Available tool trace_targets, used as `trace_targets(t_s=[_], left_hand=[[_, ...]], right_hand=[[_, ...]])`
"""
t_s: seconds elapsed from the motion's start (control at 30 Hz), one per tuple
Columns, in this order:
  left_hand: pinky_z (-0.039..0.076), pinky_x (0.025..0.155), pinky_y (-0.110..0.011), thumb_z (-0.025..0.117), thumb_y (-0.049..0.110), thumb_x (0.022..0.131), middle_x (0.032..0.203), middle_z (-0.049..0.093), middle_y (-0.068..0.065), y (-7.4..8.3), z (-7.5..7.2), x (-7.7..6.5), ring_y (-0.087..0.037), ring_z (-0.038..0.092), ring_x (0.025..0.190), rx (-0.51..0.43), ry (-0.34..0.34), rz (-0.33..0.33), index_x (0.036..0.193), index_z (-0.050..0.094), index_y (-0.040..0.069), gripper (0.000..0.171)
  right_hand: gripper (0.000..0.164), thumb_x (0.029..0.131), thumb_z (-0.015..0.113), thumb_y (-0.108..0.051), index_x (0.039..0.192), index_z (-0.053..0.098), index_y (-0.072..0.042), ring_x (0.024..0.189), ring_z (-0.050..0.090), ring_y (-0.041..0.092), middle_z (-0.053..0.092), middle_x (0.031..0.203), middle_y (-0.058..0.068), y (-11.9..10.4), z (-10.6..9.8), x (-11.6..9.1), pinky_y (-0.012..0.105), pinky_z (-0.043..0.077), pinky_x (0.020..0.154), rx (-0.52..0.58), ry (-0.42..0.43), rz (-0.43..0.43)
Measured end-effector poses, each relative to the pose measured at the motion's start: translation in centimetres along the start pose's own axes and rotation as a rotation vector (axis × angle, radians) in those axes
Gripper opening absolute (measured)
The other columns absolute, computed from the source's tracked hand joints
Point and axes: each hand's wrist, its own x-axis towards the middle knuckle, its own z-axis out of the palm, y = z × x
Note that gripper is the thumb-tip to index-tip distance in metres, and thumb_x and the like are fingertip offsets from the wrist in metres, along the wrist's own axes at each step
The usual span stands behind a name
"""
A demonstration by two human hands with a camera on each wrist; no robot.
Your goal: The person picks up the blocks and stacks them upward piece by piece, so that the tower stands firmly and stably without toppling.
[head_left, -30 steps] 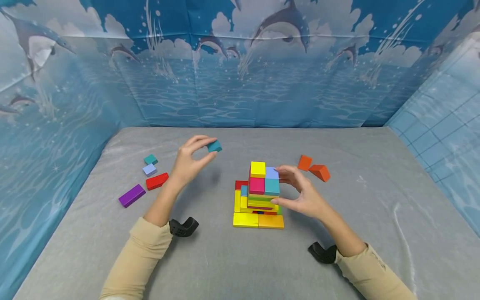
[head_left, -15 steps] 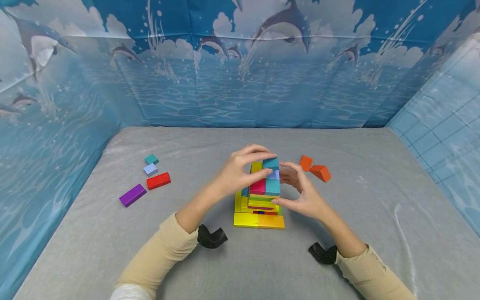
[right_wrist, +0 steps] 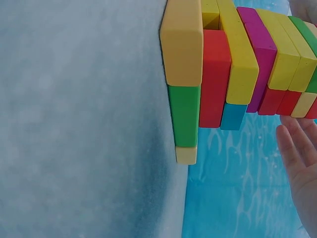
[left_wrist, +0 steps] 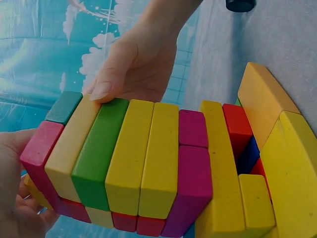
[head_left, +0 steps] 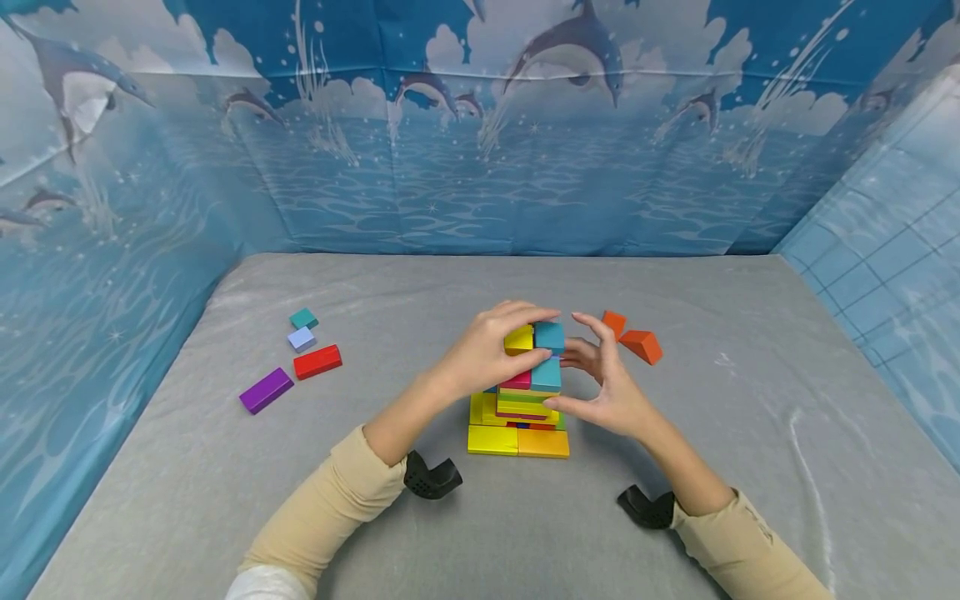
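A tall tower of coloured wooden blocks (head_left: 528,407) stands in the middle, seen in all three views. At its top, my left hand (head_left: 487,346) pinches a teal block (head_left: 550,337) between thumb and fingers, beside a yellow block (head_left: 519,340). The teal block appears to rest on the tower's top right. My right hand (head_left: 617,387) stands at the tower's right side, its thumb near the front corner and its fingers loosely bent behind. In the left wrist view, the right thumb (left_wrist: 102,91) touches the tower near a beige block (left_wrist: 74,148).
To the left lie a purple block (head_left: 266,391), a red block (head_left: 317,362), a light-blue block (head_left: 302,339) and a teal block (head_left: 303,318). Two orange blocks (head_left: 641,346) lie behind the right hand. A dolphin-printed curtain (head_left: 480,167) rises behind the grey cloth.
My left hand has carried the teal block from the left over to the tower and lowered it onto the top. My right hand stays beside the tower, its index finger now raised.
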Motion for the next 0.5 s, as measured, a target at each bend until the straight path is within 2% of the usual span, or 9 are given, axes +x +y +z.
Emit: trace_targets(t_s=[0.2, 0.43, 0.5], left_hand=[[0.043, 0.091, -0.026, 0.068, 0.011, 0.082, 0.119, 0.058, -0.013, -0.3, 0.1, -0.1, -0.021, 0.052, 0.108, -0.029, -0.014, -0.042, 0.124, 0.053, 0.001, 0.045], [0.041, 0.093, -0.025, 0.068, 0.011, 0.082, 0.120, 0.058, -0.011, -0.5, 0.0, -0.5, -0.019, 0.052, 0.109, -0.054, -0.003, -0.028, 0.123, 0.054, 0.002, 0.045], [0.040, 0.094, -0.025, 0.069, 0.012, 0.081, 0.121, 0.058, -0.011, -0.6, 0.0, -0.8, -0.018, 0.052, 0.111, -0.069, 0.001, -0.036, 0.123, 0.054, 0.002, 0.045]], right_hand=[[0.097, 0.065, 0.076, 0.009, 0.140, 0.014, 0.000, 0.116, 0.048, 0.013, 0.048, 0.126, 0.019, -0.1, -0.1, 0.0, 0.029, 0.040, 0.096, -0.035, 0.016, -0.030], [0.086, 0.059, 0.076, 0.016, 0.133, 0.034, 0.005, 0.117, 0.046, 0.014, 0.043, 0.132, 0.013, -0.8, -0.1, 0.1, 0.026, 0.038, 0.097, -0.073, 0.049, -0.080], [0.083, 0.057, 0.075, 0.019, 0.130, 0.037, 0.008, 0.116, 0.046, 0.014, 0.044, 0.130, 0.015, -1.4, 0.0, 0.2, 0.026, 0.039, 0.096, -0.080, 0.060, -0.098]])
